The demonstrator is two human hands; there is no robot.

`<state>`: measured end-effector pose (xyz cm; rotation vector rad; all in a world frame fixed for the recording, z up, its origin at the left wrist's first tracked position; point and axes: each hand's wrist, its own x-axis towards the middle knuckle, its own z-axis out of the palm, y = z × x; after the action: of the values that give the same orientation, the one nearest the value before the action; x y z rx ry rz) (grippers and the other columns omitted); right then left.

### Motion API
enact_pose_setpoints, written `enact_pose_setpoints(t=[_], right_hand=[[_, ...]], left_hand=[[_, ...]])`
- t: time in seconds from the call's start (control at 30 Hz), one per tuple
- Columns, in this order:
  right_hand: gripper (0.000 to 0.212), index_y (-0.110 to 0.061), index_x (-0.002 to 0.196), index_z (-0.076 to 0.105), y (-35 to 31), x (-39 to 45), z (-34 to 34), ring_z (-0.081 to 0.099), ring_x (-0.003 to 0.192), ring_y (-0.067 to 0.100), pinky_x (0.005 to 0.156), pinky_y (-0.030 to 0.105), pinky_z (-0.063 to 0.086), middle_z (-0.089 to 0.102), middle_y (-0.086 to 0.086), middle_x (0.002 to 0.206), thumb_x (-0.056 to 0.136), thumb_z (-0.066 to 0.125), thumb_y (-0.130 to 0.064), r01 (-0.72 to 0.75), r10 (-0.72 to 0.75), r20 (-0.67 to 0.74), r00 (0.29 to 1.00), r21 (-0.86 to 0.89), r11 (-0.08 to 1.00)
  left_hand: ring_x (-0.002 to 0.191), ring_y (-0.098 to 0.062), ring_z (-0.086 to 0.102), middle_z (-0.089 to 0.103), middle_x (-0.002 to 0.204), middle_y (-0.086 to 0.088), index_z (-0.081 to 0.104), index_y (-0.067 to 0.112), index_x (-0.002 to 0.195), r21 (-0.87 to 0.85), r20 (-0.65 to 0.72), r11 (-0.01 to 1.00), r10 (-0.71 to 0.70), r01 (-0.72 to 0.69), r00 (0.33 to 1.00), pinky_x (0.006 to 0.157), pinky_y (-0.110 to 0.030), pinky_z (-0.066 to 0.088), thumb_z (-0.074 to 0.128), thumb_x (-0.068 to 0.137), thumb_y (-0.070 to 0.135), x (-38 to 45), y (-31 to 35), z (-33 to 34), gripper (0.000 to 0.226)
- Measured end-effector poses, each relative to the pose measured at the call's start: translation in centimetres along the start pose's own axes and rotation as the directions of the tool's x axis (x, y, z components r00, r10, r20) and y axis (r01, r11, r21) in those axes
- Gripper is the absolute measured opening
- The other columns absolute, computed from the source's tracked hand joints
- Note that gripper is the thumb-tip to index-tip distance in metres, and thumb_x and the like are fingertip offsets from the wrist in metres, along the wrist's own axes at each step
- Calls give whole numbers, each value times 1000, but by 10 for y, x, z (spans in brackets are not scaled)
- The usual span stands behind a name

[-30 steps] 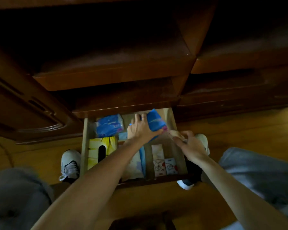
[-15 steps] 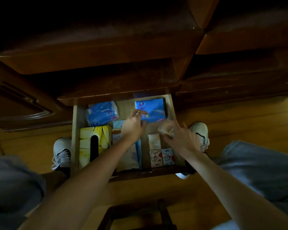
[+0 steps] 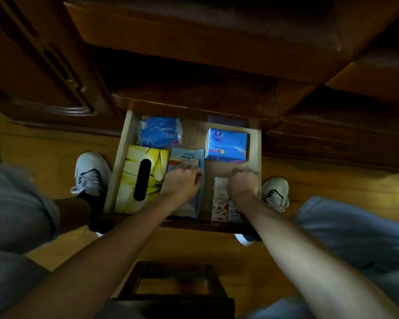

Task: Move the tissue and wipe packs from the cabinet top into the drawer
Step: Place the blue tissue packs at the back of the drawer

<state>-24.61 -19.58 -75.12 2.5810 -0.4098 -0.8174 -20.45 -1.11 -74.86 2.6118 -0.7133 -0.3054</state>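
The open drawer (image 3: 255,148) holds two blue tissue packs at the back, one at the left (image 3: 158,132) and one at the right (image 3: 227,143). A yellow tissue box (image 3: 134,178) lies along the left side. My left hand (image 3: 182,180) rests on a light blue wipe pack (image 3: 187,156) in the middle, fingers curled onto it. My right hand (image 3: 242,183) is low in the right part of the drawer, fingers closed downward over a small pale pack that is mostly hidden. Small printed tissue packs (image 3: 220,209) lie just in front of it.
The dark wooden cabinet (image 3: 194,54) overhangs the drawer's back. My white shoes (image 3: 91,173) flank the drawer on the wooden floor, and my knees fill both lower sides. A dark wooden stool frame (image 3: 173,284) stands below the drawer front.
My left hand let go of the right blue pack at the drawer's back and drew back onto the wipe pack. My right hand lowered its small pale pack into the right part of the drawer.
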Motion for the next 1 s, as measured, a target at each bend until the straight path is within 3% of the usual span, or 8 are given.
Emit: enact_pose_setpoints(t=[0.13,0.37,0.6,0.7,0.77,0.83,0.9,1.0], right_hand=[[35,-15,134,52,1,11,-5,65,103,26,79,36,51,67,10,119,101,47,-26,53,-52,-93,994,2,999],[45,-24,125,63,8,19,1,66,105,19,71,31,46,71,0,112,93,62,-56,285,-271,99,957,-164,945],[58,-24,125,60,14,27,-1,65,105,24,75,35,46,67,4,117,83,70,-63,308,-303,65,951,-99,946],[55,-20,116,58,20,28,-2,64,97,23,85,38,49,63,4,113,91,53,-69,207,-186,-108,977,223,953],[50,-21,106,60,21,27,-8,62,83,14,80,36,49,66,3,104,95,47,-67,93,-74,-57,996,628,773],[45,-21,107,63,18,25,-14,58,83,12,72,32,42,66,3,107,91,51,-61,38,-93,23,995,793,608],[41,-28,122,59,14,21,-12,57,106,20,81,35,43,56,1,125,89,58,-53,151,-210,2,978,687,710],[57,-35,146,46,9,12,6,53,126,28,90,39,45,45,6,148,92,63,-38,348,-362,-17,932,322,880]], left_hand=[[117,-21,56,67,120,-1,70,24,114,14,27,1000,26,-27,999,80,-34,52,49,96,32,-9,-23,-4,29],[114,-21,58,68,117,0,71,26,109,-53,20,999,-1,2,1000,75,-33,51,54,93,27,-15,-33,-4,24],[113,-22,57,68,114,-1,72,25,108,-52,37,999,18,-16,999,76,-36,54,53,92,28,-12,-29,-3,25],[118,-21,56,67,116,-1,72,23,109,-42,56,999,37,-35,998,77,-36,54,54,93,29,-15,-26,1,25],[117,-21,57,68,116,-1,72,23,110,-52,58,997,52,-49,997,76,-36,53,56,93,27,-16,-24,2,24],[117,-22,57,68,118,-1,72,23,113,-67,83,997,54,-48,995,79,-37,54,55,94,26,-16,-21,1,25],[116,-22,57,68,120,-2,71,23,115,-65,141,995,80,-72,987,85,-38,54,52,97,26,-13,-16,2,26],[115,-20,58,67,120,-3,68,22,118,-85,229,988,148,-131,962,94,-38,49,50,99,27,-10,-5,4,27]])
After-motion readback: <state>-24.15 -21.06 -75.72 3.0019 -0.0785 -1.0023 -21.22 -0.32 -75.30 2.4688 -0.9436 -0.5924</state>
